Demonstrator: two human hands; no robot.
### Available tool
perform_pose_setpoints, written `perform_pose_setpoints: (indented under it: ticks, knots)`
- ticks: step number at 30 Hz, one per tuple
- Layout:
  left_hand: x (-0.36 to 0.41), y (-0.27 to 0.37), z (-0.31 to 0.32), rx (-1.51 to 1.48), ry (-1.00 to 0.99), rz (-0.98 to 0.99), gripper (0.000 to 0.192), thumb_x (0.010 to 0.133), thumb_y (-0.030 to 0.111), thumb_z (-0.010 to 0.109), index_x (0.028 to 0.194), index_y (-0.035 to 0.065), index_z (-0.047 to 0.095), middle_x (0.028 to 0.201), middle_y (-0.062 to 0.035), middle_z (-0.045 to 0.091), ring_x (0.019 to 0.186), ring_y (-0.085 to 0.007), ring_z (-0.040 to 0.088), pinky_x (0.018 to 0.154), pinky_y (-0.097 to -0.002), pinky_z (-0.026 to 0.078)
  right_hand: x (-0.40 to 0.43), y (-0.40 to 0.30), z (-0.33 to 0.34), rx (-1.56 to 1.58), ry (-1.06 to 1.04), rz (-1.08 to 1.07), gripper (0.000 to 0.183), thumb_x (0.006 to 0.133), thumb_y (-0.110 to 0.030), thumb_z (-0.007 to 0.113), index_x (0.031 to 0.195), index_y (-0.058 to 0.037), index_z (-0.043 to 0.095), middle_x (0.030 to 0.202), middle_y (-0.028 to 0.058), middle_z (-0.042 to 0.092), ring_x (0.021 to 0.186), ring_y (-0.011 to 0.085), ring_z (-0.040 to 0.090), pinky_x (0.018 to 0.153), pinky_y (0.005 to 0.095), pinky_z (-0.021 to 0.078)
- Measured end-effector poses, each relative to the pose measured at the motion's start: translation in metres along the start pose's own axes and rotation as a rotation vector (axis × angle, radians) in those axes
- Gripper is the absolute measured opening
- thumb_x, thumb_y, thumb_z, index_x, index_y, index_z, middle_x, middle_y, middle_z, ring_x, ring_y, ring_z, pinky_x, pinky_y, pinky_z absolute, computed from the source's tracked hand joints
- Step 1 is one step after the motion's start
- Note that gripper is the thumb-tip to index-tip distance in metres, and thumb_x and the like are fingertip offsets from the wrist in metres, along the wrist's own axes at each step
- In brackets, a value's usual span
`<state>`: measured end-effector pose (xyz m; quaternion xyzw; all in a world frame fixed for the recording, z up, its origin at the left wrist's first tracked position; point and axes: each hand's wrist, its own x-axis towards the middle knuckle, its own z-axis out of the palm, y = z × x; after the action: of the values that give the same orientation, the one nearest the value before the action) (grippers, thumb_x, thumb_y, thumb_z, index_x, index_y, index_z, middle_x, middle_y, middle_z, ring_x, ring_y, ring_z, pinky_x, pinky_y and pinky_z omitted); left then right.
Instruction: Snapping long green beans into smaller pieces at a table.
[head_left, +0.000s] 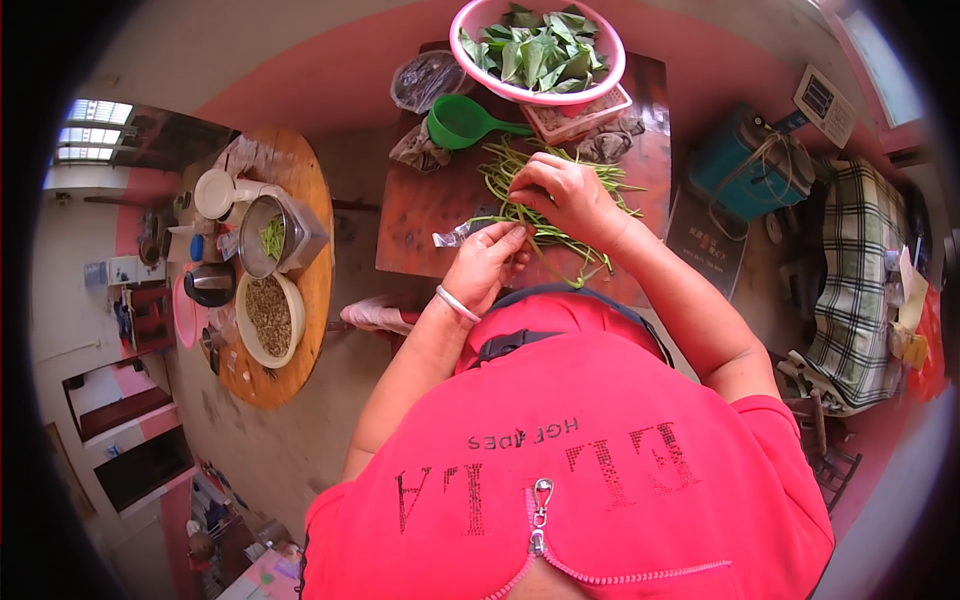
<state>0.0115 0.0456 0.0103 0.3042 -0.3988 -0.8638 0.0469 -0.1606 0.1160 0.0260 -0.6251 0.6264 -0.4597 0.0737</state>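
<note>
A heap of thin green leaf stalks (577, 244) lies on the reddish-brown wooden table (409, 225) before me. My left hand (491, 259), with a pale bangle at the wrist, pinches one stalk between thumb and fingertips at the heap's near left side. Over the heap, my right hand (562, 191) has its fingers curled together; whether a piece of stalk is between them cannot be made out. Large green leaves (536, 52) fill a pink-rimmed basin (616, 56) at the table's far side. Below that basin lies a green plastic ladle (457, 124).
Beside the ladle stand a bag-covered bowl (427, 81) and a pink plastic basket (555, 129). A round wooden table (319, 300) at left holds a metal bowl of cut green pieces (272, 236), a kettle (210, 285) and a cream basin (296, 330). A teal machine (739, 169) stands right.
</note>
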Motion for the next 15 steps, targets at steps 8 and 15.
perform_pose_setpoints:
  ticks: [8, 15]
  knots:
    - [0.004, -0.006, -0.008, -0.242, 0.025, 0.004, 0.015, 0.093, 0.018, 0.051, 0.098, 0.0065, 0.059, 0.08, 0.001, 0.058, 0.069, -0.0088, 0.054, 0.064, -0.022, 0.045, -0.028, -0.002, 0.008, 0.172, 0.093, 0.15, 0.011, 0.08, -0.011, 0.064, 0.082, -0.0027, 0.056, 0.077, 0.0073, 0.059, 0.068, 0.0214, 0.062, 0.061, 0.0298, 0.0484]
    - [0.013, -0.009, -0.03, -0.231, 0.134, 0.128, 0.017, 0.094, 0.018, 0.051, 0.101, 0.0047, 0.059, 0.079, -0.0007, 0.057, 0.07, -0.0098, 0.054, 0.064, -0.0219, 0.047, -0.083, 0.049, -0.019, 1.298, 0.347, 0.895, 0.019, 0.094, -0.024, 0.052, 0.096, -0.0058, 0.051, 0.083, 0.0035, 0.058, 0.069, 0.0137, 0.06, 0.063, 0.0284, 0.051]
